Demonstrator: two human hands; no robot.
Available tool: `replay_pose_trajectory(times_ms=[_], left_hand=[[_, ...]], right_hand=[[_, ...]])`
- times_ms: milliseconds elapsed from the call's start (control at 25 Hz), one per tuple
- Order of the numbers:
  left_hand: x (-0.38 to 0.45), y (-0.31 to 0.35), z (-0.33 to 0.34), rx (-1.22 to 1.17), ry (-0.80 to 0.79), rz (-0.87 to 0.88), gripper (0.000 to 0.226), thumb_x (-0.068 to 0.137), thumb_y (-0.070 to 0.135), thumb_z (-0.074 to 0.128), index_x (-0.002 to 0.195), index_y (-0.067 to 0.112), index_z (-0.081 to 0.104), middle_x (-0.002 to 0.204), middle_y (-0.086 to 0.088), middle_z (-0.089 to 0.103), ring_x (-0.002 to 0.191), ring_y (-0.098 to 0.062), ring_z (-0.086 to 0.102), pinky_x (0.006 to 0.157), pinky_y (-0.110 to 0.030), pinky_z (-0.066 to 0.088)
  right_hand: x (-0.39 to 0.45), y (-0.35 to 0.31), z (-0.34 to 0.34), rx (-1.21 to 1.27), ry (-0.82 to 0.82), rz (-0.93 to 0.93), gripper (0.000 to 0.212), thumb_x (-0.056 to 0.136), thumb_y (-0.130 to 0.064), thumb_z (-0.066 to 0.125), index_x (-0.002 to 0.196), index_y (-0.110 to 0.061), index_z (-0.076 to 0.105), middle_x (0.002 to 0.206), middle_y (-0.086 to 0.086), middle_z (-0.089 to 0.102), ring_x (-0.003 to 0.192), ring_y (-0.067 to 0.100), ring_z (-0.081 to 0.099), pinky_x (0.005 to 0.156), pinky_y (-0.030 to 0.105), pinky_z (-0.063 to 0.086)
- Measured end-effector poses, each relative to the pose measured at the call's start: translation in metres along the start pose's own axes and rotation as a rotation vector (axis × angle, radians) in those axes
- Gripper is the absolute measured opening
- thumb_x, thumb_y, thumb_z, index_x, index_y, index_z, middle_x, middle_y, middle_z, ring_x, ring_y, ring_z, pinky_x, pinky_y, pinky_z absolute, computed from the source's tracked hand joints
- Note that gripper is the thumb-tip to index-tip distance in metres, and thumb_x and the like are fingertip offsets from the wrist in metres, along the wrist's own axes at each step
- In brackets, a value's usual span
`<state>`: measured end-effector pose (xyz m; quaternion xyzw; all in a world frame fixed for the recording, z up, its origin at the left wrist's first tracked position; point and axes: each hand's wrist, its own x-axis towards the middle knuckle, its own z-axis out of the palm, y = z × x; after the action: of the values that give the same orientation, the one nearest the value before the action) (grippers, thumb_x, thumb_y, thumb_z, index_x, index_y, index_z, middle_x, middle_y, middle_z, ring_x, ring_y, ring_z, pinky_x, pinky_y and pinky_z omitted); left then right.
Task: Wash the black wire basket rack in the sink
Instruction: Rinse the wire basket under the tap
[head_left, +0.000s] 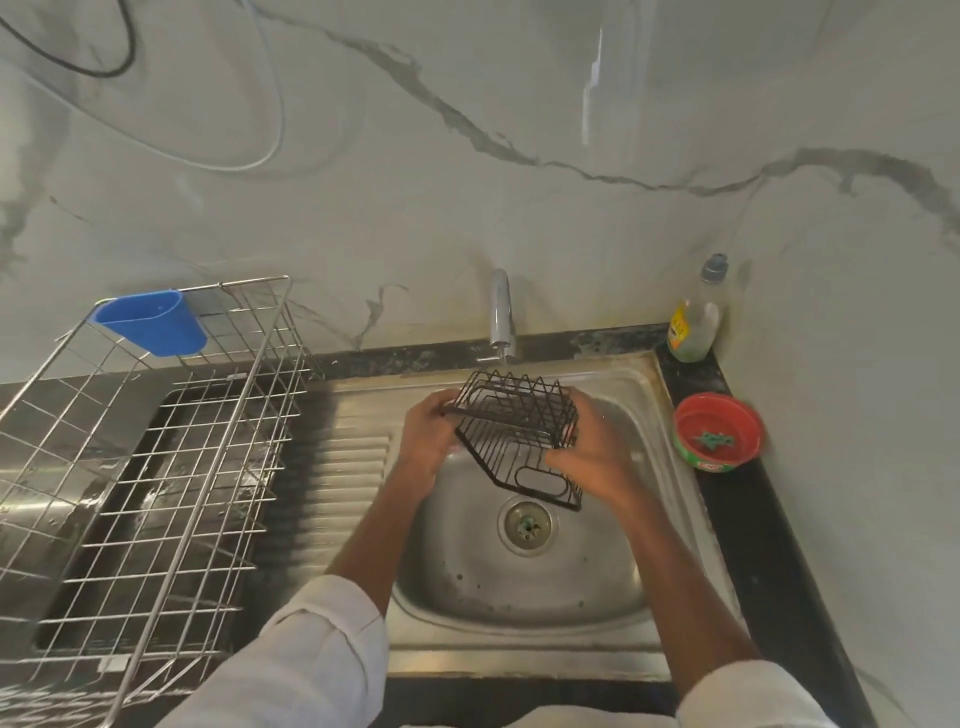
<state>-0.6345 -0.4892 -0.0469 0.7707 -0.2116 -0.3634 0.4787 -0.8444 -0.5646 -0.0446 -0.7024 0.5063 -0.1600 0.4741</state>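
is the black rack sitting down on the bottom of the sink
No, both hands, left hand and right hand, hold the black rack up under the tap, above the drain.

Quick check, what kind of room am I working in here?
Most likely a home kitchen: a stainless steel sink with a tap, a wire dish-drying rack alongside, and a dish soap bottle on the counter.

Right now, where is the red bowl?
In the head view, the red bowl sits on the dark counter right of the sink, in front of the dish soap bottle.
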Motion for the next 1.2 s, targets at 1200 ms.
replay_pose_trajectory(times_ms=[1200], left_hand=[[0.004,0.054,0.034,0.197,-0.197,0.202,0.040,0.105,-0.005,0.055,0.121,0.026,0.074,0.134,-0.010,0.072,0.120,-0.027,0.070,0.109,-0.048,0.056]], right_hand=[[-0.016,0.016,-0.016,0.090,0.223,0.130,0.103,0.036,-0.049,0.082,0.129,-0.036,0.041,0.114,-0.010,0.064,0.101,0.015,0.066,0.088,0.045,0.059]])
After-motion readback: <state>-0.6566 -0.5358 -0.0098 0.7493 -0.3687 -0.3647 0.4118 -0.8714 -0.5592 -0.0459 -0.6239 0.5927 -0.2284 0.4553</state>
